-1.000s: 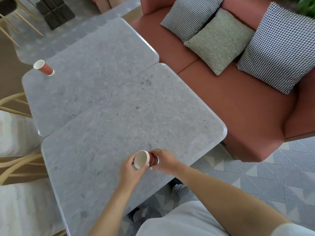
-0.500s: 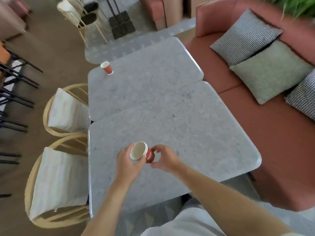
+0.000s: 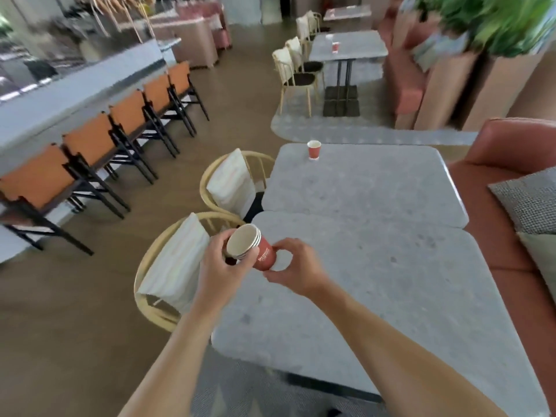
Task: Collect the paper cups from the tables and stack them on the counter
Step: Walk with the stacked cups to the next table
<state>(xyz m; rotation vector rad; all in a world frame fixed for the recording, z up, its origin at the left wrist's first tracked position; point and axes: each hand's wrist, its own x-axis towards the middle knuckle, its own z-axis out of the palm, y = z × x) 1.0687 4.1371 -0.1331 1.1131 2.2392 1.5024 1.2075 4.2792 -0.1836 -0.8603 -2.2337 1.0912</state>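
Several red paper cups nested into one short stack [image 3: 251, 249] sit between the two hands in the head view, tilted with the white rims toward the camera, above the near edge of the grey stone-topped bench [image 3: 376, 281]. The left hand [image 3: 221, 270] wraps its fingers round the rim end; the right hand [image 3: 296, 267] pinches the base end with thumb and fingertips. Both hands are clamped on the stack. A single red paper cup [image 3: 314, 150] stands upright at the far left corner of the farther grey bench [image 3: 361, 182], and another small red cup [image 3: 335, 47] waits on a distant table. The long grey counter [image 3: 75, 94] lies well to the left, beyond orange-backed chairs [image 3: 90, 142]. To do this well, I would seat the cups squarely, then keep one hand free for the next cup.
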